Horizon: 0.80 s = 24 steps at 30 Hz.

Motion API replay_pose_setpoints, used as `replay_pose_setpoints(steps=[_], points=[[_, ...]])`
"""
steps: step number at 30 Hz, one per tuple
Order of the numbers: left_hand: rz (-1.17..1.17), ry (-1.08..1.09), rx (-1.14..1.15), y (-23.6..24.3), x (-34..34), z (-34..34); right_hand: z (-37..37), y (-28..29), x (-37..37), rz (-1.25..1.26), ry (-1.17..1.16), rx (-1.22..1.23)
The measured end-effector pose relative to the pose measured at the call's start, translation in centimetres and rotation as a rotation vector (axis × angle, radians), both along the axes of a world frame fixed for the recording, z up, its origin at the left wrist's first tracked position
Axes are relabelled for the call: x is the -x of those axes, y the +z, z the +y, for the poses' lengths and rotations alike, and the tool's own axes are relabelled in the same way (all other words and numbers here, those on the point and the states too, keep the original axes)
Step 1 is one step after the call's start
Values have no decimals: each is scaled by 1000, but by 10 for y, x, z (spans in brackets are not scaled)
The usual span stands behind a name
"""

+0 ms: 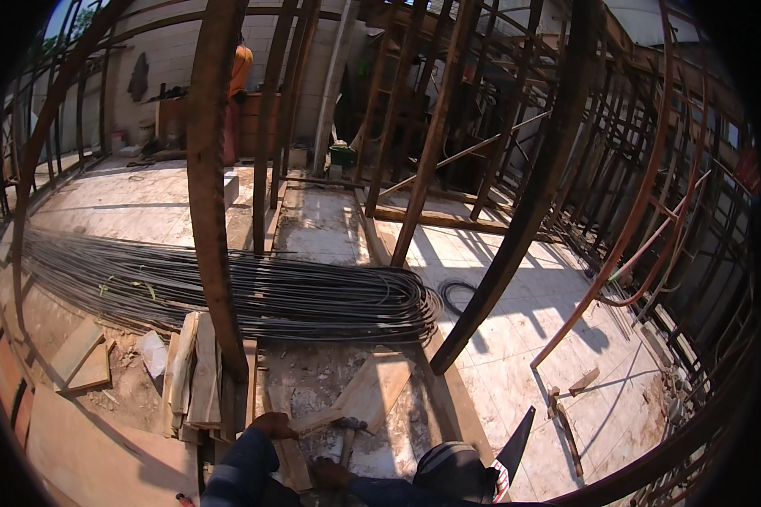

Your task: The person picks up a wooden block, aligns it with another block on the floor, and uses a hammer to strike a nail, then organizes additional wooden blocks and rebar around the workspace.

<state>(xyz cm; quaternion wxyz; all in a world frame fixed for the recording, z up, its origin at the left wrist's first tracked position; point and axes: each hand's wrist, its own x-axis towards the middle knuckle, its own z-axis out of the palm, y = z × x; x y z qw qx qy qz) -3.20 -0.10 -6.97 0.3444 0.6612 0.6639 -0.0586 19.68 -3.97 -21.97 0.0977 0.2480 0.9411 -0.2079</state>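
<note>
Low in the view, my left hand (pixel 276 425) is closed on the end of a short wooden board (pixel 317 420). My right hand (pixel 331 473) grips a hammer (pixel 348 437) by its wooden handle; the metal head is up beside the board's far end. Beyond the hammer a wider pale plank (pixel 383 384) lies on the dusty ground. Another narrow plank (pixel 291 452) runs below my hands. To the right of my right arm are a dark rounded thing (pixel 455 470), whose kind I cannot make out, and a dark pointed saw-like blade (pixel 516 439).
A long bundle of black steel rods (pixel 330 291) stretches across the ground ahead. Upright timber posts (pixel 211 194) stand close by on both sides. Cut boards (pixel 196 372) are stacked at left, near a plywood sheet (pixel 110 448). A person in orange (pixel 241 69) stands far back.
</note>
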Motion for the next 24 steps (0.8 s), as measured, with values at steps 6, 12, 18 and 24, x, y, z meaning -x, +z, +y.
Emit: replay_pose_setpoints(steps=[6,12,18,24], points=[[-6,9,35,-6,4,2,-6,22,2,21,-42,38],[-14,10,35,-2,1,3,-4,23,4,-35,-38,24],[-18,11,29,0,0,3,-5,18,3,-16,-41,22],[-7,1,29,0,0,3,-7,15,3,27,-104,29]])
